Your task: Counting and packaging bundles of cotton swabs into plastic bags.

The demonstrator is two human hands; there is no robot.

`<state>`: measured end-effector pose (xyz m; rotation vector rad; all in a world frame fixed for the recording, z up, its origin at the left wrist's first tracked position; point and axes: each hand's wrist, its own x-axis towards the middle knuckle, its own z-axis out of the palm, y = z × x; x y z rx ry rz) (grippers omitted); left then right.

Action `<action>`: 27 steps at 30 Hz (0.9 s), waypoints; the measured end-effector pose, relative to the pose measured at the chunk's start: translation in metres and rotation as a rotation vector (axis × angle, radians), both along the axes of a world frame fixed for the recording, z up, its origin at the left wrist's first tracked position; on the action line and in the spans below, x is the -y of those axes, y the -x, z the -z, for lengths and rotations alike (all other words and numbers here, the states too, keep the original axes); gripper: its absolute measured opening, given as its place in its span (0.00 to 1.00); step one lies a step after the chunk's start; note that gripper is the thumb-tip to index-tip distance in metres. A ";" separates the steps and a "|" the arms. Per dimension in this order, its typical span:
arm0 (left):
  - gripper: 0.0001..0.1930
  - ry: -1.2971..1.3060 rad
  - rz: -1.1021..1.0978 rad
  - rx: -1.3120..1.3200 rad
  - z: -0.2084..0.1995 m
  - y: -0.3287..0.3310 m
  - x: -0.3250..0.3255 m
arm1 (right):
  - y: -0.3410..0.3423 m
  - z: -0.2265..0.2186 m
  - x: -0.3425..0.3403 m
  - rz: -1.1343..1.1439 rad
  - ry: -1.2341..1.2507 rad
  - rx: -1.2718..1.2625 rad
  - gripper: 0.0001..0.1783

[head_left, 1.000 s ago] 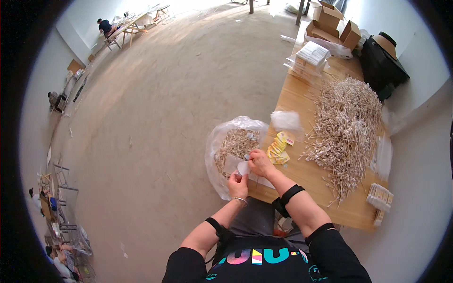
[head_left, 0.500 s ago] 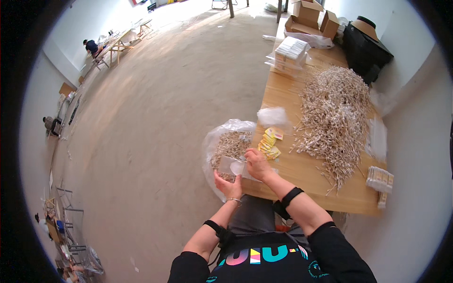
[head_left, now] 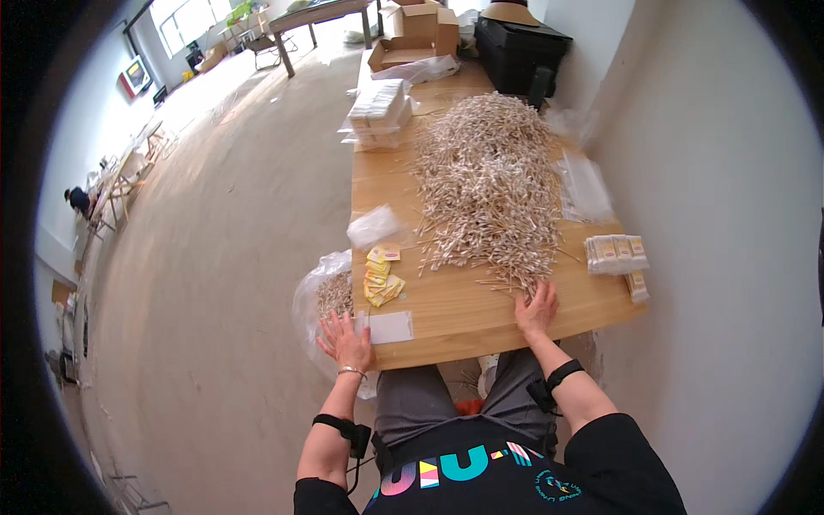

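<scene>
A large heap of cotton swabs with wooden-looking sticks covers the middle of the table. My right hand is at the near end of this heap, its fingers stretched out and touching the closest swabs. At the table's left edge rests my left hand, fingers spread, nothing visibly held. Beside it a flat whitish plastic bag lies on the wood. Just beyond are several small yellow cards and a stack of clear plastic bags.
A clear sack of swabs hangs by the left edge of the wooden table. Packed swab bundles sit at the right. Farther back are white packs, an open cardboard box and a black case near the wall.
My view has turned right. Both hands were at a clear bag over the sack; now the whitish bag lies on the table, and my right hand has moved right to the heap.
</scene>
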<state>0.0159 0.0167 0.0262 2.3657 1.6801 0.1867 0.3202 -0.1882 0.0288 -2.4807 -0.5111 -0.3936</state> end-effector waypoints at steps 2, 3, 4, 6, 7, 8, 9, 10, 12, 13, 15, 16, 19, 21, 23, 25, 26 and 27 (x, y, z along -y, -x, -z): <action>0.33 -0.052 0.081 0.094 -0.007 -0.012 0.011 | 0.001 0.006 0.006 -0.191 0.096 -0.099 0.28; 0.35 -0.095 0.150 0.190 -0.012 -0.021 0.021 | 0.003 0.012 0.005 -0.178 0.089 -0.100 0.28; 0.35 -0.100 0.162 0.189 -0.014 -0.030 0.029 | 0.009 0.019 -0.001 -0.215 0.082 -0.045 0.28; 0.37 -0.030 0.394 0.342 -0.016 -0.045 0.047 | 0.027 0.027 -0.014 -0.253 0.068 0.002 0.27; 0.37 -0.034 0.397 0.336 -0.016 -0.052 0.055 | 0.038 0.024 -0.020 -0.331 0.064 0.002 0.26; 0.38 0.009 0.483 0.358 -0.016 -0.058 0.063 | 0.048 0.020 -0.026 -0.410 0.060 0.001 0.25; 0.38 0.054 0.569 0.381 -0.016 -0.064 0.069 | 0.056 0.017 -0.030 -0.408 0.056 -0.001 0.25; 0.38 0.052 0.571 0.377 -0.016 -0.070 0.074 | 0.064 0.014 -0.034 -0.551 0.027 -0.013 0.24; 0.39 0.094 0.602 0.374 -0.014 -0.078 0.078 | 0.069 0.005 -0.036 -0.698 -0.005 -0.031 0.24; 0.40 0.088 0.603 0.373 -0.013 -0.081 0.077 | 0.069 -0.001 -0.038 -0.742 -0.036 -0.041 0.24; 0.40 0.089 0.613 0.360 -0.016 -0.085 0.074 | 0.060 -0.009 -0.044 -0.789 -0.066 -0.057 0.24; 0.40 0.090 0.624 0.353 -0.019 -0.087 0.072 | 0.048 -0.011 -0.044 -0.756 0.018 -0.011 0.23; 0.40 0.092 0.606 0.348 -0.024 -0.094 0.067 | 0.012 -0.005 -0.040 -0.633 0.197 -0.016 0.24; 0.41 0.087 0.596 0.345 -0.024 -0.099 0.064 | -0.015 0.001 -0.032 -0.558 0.219 -0.042 0.24; 0.41 0.083 0.575 0.336 -0.022 -0.100 0.062 | -0.020 0.001 -0.028 -0.493 0.241 -0.072 0.25; 0.40 0.054 0.544 0.305 -0.020 -0.104 0.057 | -0.016 -0.010 -0.025 -0.330 0.238 0.016 0.26; 0.40 0.054 0.530 0.301 -0.020 -0.106 0.051 | -0.009 -0.014 -0.027 -0.344 0.238 0.014 0.26; 0.40 0.004 0.515 0.264 -0.018 -0.112 0.044 | 0.000 -0.017 -0.025 -0.406 0.241 0.085 0.26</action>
